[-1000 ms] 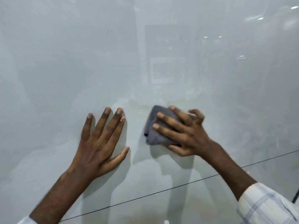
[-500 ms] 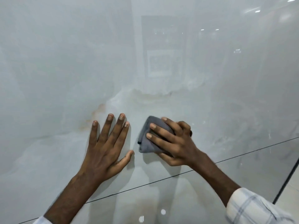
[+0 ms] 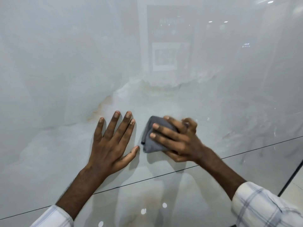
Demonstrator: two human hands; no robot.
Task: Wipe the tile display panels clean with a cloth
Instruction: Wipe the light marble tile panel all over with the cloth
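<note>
Tile panel (image 3: 57, 71), pale and glossy with cloudy marble veining, fills nearly the whole view, and a broad stretch of its bare face runs along the left side and above both hands. At the bottom left corner a left sleeve (image 3: 54, 217) of light checked fabric shows. From it the forearm reaches up to the left hand (image 3: 111, 145), which lies flat on the tile panel with fingers straight and spread and thumb pointing right. Just beside that thumb tip, with a narrow gap, sits the cloth (image 3: 152, 141), a bunched grey wad pressed against the tile panel. The right hand (image 3: 178, 141) grips the cloth from the right, two fingers laid over it and the others curled behind. This hand is blurred, so the finer hold cannot be told.

A thin dark seam (image 3: 147, 179) slants up from the lower left to the right edge, passing under both forearms below the hands. Beneath it lies a lower panel (image 3: 180, 202) carrying small bright light spots (image 3: 164, 205). Above the cloth a faint reflection (image 3: 167, 46) of a dark upright frame shows in the gloss. The right sleeve (image 3: 262, 207), white with grey checks, covers the bottom right. Beyond it a dark edge (image 3: 293, 177) ends the panels, with floor (image 3: 297, 190) past it.
</note>
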